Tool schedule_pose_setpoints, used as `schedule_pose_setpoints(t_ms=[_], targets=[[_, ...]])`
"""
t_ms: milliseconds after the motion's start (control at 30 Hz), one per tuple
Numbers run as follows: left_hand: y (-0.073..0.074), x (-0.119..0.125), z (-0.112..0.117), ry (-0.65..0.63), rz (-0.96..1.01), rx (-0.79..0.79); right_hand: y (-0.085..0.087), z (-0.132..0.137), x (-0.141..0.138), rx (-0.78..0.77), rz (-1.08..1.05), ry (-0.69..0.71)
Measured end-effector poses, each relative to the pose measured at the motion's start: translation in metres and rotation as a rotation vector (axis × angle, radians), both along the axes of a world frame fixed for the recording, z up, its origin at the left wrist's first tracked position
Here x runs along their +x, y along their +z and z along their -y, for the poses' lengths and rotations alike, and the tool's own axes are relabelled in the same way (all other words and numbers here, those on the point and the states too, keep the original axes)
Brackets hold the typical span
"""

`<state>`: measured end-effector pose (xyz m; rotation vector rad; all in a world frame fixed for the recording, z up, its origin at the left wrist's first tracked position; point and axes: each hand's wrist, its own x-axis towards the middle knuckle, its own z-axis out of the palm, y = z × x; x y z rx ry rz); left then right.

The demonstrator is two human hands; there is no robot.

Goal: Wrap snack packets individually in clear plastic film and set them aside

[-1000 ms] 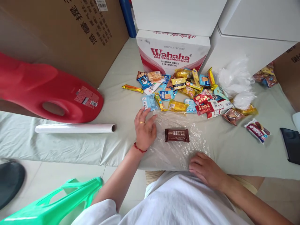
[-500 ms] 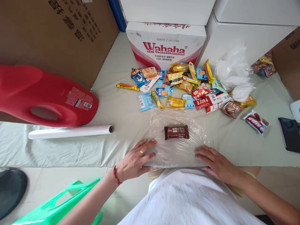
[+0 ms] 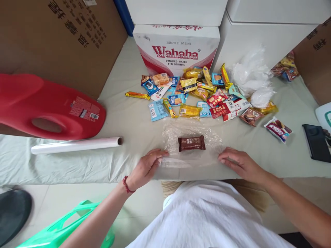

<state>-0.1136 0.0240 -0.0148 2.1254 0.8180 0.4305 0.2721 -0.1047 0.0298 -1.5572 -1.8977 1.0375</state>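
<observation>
A brown wrapped snack bar (image 3: pixel 191 143) lies on a sheet of clear plastic wrap (image 3: pixel 172 132) near the table's front edge. My left hand (image 3: pixel 147 166) pinches the sheet's near left corner. At its near right corner, my right hand (image 3: pixel 239 162) has its fingers closed on the same sheet. The near edge of the wrap is lifted and folded a little towards the bar, with a shiny crease between the hands. Neither hand touches the bar.
Several packaged snacks (image 3: pixel 190 110) are heaped before a Wahaha carton (image 3: pixel 178 51). A wrap roll (image 3: pixel 77 145) and red jug (image 3: pixel 85 120) are at left. White plastic bags (image 3: pixel 252 74), a purple snack packet (image 3: pixel 278 129) and a black phone (image 3: pixel 317 143) are at right.
Both hands have gone from lying flat with fingers spread to gripping the near corners of the wrap. Its near edge has come up and forward. The view has shifted slightly.
</observation>
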Motion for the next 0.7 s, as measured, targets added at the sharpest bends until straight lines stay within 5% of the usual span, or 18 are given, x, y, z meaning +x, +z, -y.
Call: schedule_pose_setpoints(t_ms=[200,433,567,700], targets=[[0.021,0.016,-0.027,0.226,-0.059,-0.172,0.005,-0.058,0.018,-0.146,-0.102,-0.157],[0.011,0.037,-0.056,0.351,-0.052,-0.344,-0.027,-0.095,0.031,-0.240,-0.085,-0.282],[0.011,0.040,-0.063,0.503,-0.124,-0.238,-0.032,-0.097,0.028,-0.154,0.294,-0.256],[0.026,0.031,-0.052,0.842,-0.025,0.137,-0.017,-0.096,0.026,0.093,0.560,-0.245]])
